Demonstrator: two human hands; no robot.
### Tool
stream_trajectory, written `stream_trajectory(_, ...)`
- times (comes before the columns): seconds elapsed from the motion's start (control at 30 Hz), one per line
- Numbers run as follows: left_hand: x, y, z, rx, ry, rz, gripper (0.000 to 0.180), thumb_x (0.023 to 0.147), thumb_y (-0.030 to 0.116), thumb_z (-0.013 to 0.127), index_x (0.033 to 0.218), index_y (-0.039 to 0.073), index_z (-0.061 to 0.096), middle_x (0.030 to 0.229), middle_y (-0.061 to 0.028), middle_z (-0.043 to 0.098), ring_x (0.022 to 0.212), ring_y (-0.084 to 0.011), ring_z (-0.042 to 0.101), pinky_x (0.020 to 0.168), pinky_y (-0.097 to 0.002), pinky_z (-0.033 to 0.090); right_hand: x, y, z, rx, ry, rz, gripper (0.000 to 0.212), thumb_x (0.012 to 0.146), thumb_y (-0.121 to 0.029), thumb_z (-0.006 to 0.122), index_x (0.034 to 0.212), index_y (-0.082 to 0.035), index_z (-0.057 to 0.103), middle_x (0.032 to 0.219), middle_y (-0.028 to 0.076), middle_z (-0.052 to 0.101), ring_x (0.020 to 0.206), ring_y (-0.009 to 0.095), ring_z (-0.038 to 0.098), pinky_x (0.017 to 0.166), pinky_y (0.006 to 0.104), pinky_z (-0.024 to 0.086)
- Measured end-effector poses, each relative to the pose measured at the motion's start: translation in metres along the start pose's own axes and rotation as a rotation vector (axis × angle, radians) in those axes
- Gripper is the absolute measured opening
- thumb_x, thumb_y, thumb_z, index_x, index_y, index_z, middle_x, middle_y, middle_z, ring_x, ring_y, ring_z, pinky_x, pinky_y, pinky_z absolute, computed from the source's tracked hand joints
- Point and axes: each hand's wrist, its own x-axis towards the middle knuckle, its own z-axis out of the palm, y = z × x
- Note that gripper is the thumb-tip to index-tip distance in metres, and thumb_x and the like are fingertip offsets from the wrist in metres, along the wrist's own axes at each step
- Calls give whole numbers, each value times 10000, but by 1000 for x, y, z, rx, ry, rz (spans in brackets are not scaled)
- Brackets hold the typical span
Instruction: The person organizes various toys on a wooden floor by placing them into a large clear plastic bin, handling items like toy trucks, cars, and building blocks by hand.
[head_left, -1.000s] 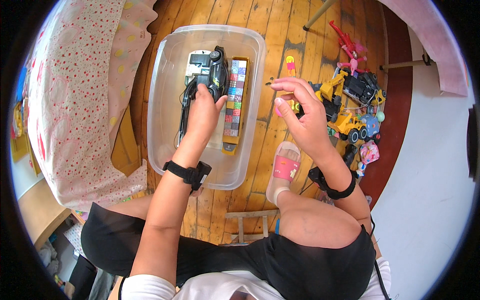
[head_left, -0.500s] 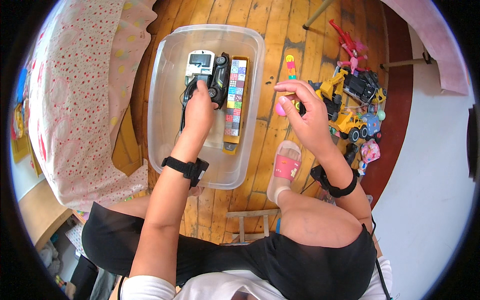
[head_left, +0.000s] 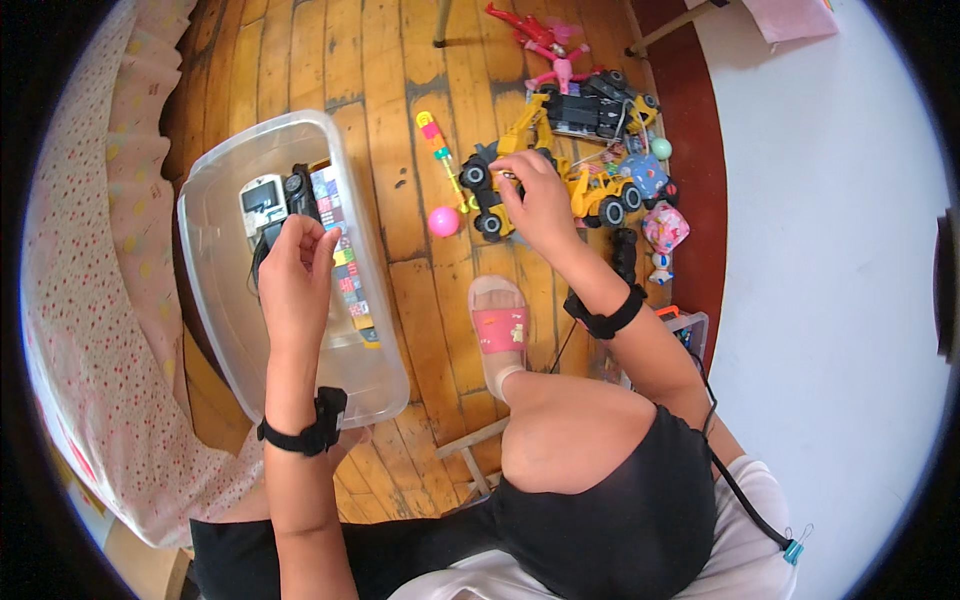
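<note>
My left hand (head_left: pixel 297 275) hovers over a clear plastic bin (head_left: pixel 393 370), fingers loosely bent and thumb apart, holding nothing that I can see. In the bin lie a black toy car (head_left: pixel 301 190), a white toy vehicle (head_left: pixel 264 200) and a long box with a colourful checkered face (head_left: pixel 330 205). The left hand partly covers these. My right hand (head_left: pixel 540 205) is at a yellow-and-black toy construction truck (head_left: pixel 490 212), with thumb and forefinger apart; whether it touches the truck is unclear. Beside it stands a yellow toy loader (head_left: pixel 603 197).
On the wooden floor lie a pink ball (head_left: pixel 443 222), a colourful toy stick (head_left: pixel 432 135), a black toy vehicle (head_left: pixel 588 112), pink and red figures (head_left: pixel 562 70) and a pink patterned toy (head_left: pixel 665 228). A patterned cloth (head_left: pixel 110 330) hangs at left; a white wall (head_left: pixel 800 250) stands right.
The view has turned right, so the bin appears farther left. My left hand has come back from the toy car. My right hand has moved in over the yellow toy trucks.
</note>
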Motion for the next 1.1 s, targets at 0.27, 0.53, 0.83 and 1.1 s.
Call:
stream_trajectory(0.27,-11,81,26,-337,-229,124,129,960,65,668,921,10,558,786,3,596,724,-59,606,664,-207,476,3,86,-23,-368,124,18,407,858,-133,692,1226,-35,547,1206,191,544,1139,398,518,969,480,426)
stream_trajectory(0.53,-12,92,46,-411,-366,-2,117,969,83,658,941,15,567,809,17,607,759,-58,610,707,-207,494,53,175,-56,-940,135,-168,581,824,-45,625,1391,-49,497,1197,162,583,1162,330,537,983,481,415)
stream_trajectory(0.83,-14,91,54,-435,-402,-41,117,975,90,652,968,10,566,856,12,600,788,-64,620,736,-220,519,30,123,-57,-826,-97,144,567,780,-231,776,1278,-46,579,1178,146,598,1118,332,555,965,469,422)
stream_trajectory(1.1,-20,86,57,-451,-400,-90,106,985,90,639,992,13,566,879,20,592,816,-66,626,773,-231,544,10,77,-22,-297,-299,171,804,787,-421,802,1416,-86,430,1297,187,504,1099,425,591,925,465,517)
